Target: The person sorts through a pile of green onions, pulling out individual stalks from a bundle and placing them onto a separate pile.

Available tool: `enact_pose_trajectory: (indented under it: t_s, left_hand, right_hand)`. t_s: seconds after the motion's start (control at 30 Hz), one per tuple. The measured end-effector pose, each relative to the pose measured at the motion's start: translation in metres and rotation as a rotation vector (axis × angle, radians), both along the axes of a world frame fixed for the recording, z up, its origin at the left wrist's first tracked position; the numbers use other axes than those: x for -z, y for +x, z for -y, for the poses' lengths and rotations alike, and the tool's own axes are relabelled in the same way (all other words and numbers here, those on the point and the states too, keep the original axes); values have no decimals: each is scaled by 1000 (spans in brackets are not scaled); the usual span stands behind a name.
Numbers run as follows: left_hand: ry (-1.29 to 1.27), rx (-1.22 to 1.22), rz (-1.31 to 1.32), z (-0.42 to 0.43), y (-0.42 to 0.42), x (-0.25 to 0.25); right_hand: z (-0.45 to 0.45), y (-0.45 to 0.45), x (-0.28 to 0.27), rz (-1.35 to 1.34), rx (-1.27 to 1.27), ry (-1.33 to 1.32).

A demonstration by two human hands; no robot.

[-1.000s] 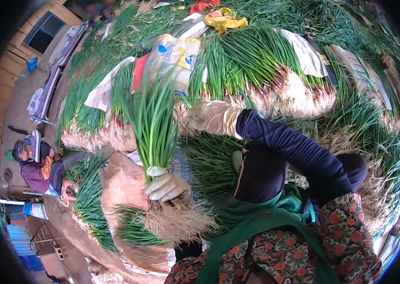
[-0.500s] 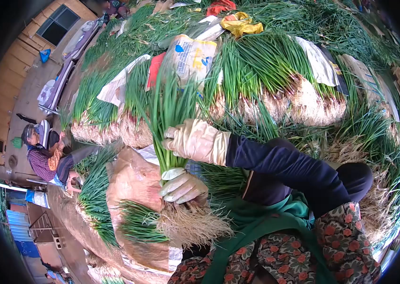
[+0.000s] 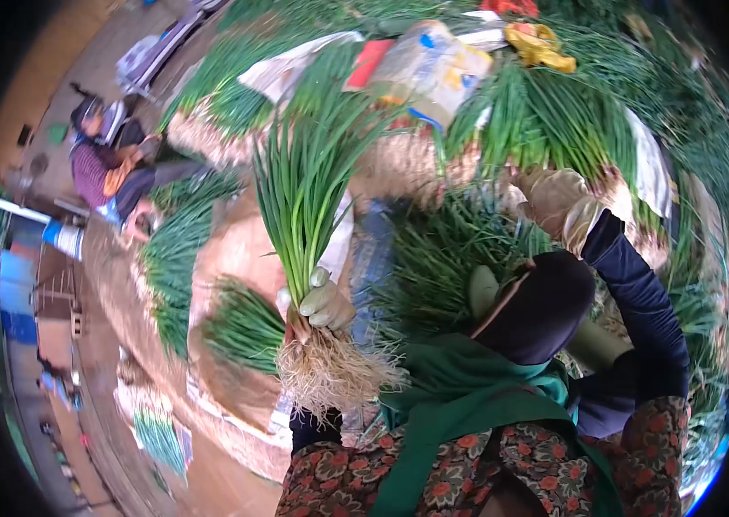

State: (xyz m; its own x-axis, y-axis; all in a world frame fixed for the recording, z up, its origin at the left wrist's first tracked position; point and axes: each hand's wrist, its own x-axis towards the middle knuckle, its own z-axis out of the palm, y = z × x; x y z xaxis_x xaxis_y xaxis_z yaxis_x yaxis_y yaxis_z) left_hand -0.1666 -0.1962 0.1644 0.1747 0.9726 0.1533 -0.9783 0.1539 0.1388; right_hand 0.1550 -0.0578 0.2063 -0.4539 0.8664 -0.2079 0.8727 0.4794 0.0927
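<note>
My left hand (image 3: 327, 303), in a pale glove, is closed round the lower stems of a bunch of spring onions (image 3: 302, 202). The bunch is upright, green leaves fanned at the top and pale stringy roots hanging below the fist. Off to the right, my right hand (image 3: 550, 202), also gloved, is at the root ends of a row of spring onions (image 3: 545, 129). Its fingers are blurred and partly lost against the pale roots, so whether it grips anything is unclear. A smaller pile of spring onions (image 3: 244, 327) lies on brown sacking (image 3: 231, 237) left of the held bunch.
Loose green leaves (image 3: 442, 258) lie before my knee (image 3: 545, 306). Farther back are a printed plastic sack (image 3: 429, 73), a yellow bag (image 3: 541, 45) and a white sheet (image 3: 291, 67) among more onions. Another person (image 3: 114, 164) sits at the left. A white-and-blue bucket (image 3: 62, 239) stands nearby.
My right hand has left the leaves of the held bunch and moved right to the onion row. My left hand still holds the bunch, now slightly higher. The view has shifted.
</note>
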Motion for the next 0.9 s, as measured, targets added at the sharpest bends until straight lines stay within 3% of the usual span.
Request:
enact_pose_trajectory:
  t_s: [0.07,0.13,0.2,0.23,0.27,0.3,0.37,0.47,0.5,0.53,0.6,0.7,0.8,0.83,0.9]
  left_hand:
    - [-42,-37,-51,11,-9,-1]
    - [-80,-60,-94,20,-12,0]
    - [-127,-68,-150,28,-17,-1]
    - [-154,-70,-180,31,-18,-2]
    - [-175,-74,-215,32,-20,-2]
    - [-208,-65,-254,32,-22,-4]
    - [-265,-43,-328,29,-29,-4]
    - [-305,46,-383,22,-30,9]
    - [-256,70,-401,21,-32,17]
    - [-202,97,-422,17,-33,26]
    - [-161,110,-347,21,-29,27]
    - [-52,88,-386,18,-37,48]
    - [-65,31,-441,21,-43,55]
    - [-103,-1,-397,21,-42,56]
    - [-177,-49,-314,22,-41,58]
  right_hand:
    - [4,-45,-11,-462,-151,-183]
    - [-4,-101,17,-754,-352,-317]
    - [6,-158,2,-1013,-245,-960]
    - [11,-186,-1,-964,-92,-1056]
    - [8,-208,18,-1077,-215,-1002]
    - [10,-222,24,-1142,-159,-995]
    - [22,-233,27,-1358,103,-1250]
    - [18,-233,50,-1308,78,-1131]
    - [19,-231,42,-1199,157,-1227]
    - [14,-227,66,-1304,215,-1393]
    - [16,-226,76,-1348,245,-1439]
    - [10,-225,82,-1084,70,-1143]
    - [22,-241,85,-1322,230,-1337]
    - [31,-242,82,-1412,377,-1277]
    - [29,-237,84,-1433,315,-1383]
